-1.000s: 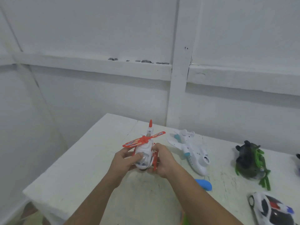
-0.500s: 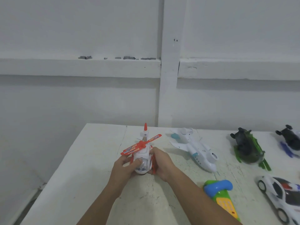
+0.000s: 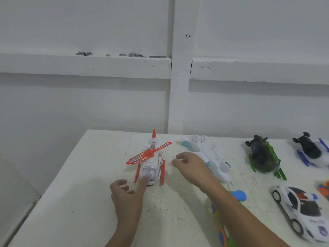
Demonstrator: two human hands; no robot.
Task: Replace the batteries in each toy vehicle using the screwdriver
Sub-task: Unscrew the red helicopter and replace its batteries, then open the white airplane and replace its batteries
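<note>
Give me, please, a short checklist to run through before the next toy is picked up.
1. Helicopter upright on the table: ok.
2. Left hand off the helicopter: not ok, one finger touches its nose.
3. Right hand free: ok, open, holding nothing.
4. Plane near the right hand: ok.
5. Screwdriver at hand: cannot tell, none in view.
6. Helicopter's battery cover shut: cannot tell, underside hidden.

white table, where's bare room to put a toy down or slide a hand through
Widest bare patch: left side of the white table, from its edge to the red-and-white toy helicopter. Another lies at the near edge between the left hand and right forearm. The right half is crowded: white toy airplane, green-and-black toy, white police car.
</note>
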